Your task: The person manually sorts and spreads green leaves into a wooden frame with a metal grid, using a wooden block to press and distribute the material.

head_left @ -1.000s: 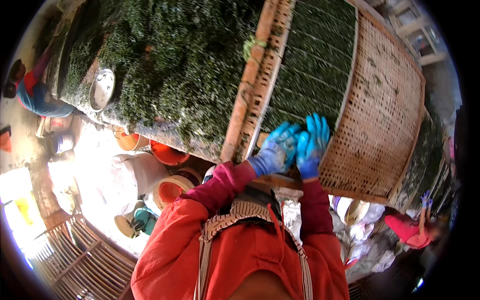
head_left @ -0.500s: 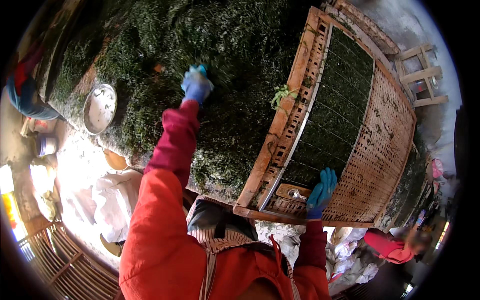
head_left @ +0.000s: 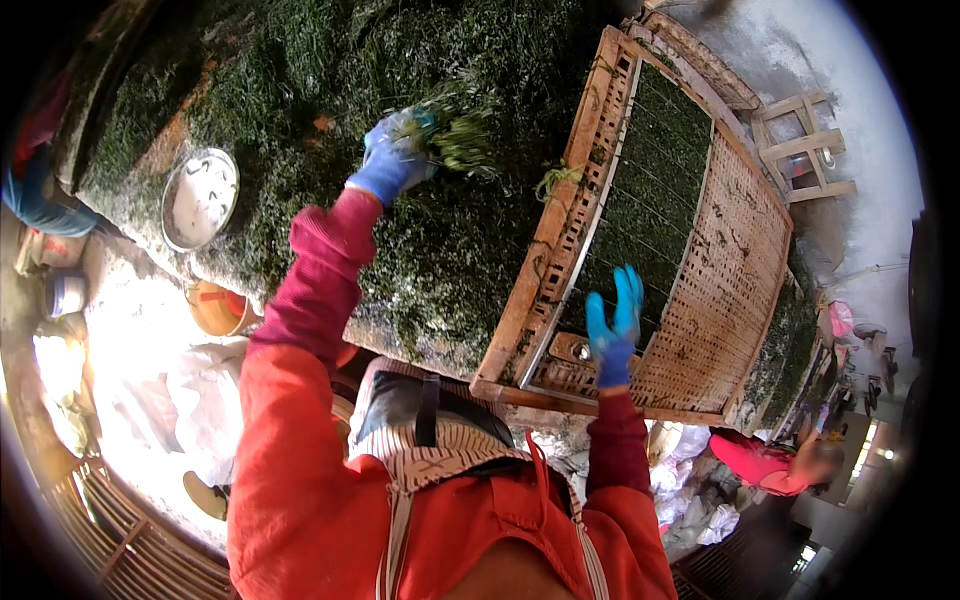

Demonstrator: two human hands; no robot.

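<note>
My left hand (head_left: 392,160), in a blue glove, is closed round a clump of stringy green plant matter (head_left: 465,138), slightly blurred. It hangs over a wide dark green heap (head_left: 420,270) of the same stuff. My right hand (head_left: 615,325), in a blue glove with brighter fingers, holds nothing, its fingers apart. It hovers over the lower part of a woven slatted board (head_left: 735,290) in a wooden frame. Across the board lies a flat layer of dark green matter (head_left: 655,190) crossed by thin lines. Beside my right hand sits a wooden block with a metal knob (head_left: 572,352).
A round white-lined basin (head_left: 200,200) rests on the heap's left side. Below it stands a tan bucket (head_left: 218,308). White sacks (head_left: 205,400) lie at the lower left. A wooden stool (head_left: 805,148) is at the right wall. Other people (head_left: 765,462) are at both sides.
My left hand has come up with a clump of green matter in it. The right hand has lifted from the frame's lower edge and moved left. The whole view has shifted slightly.
</note>
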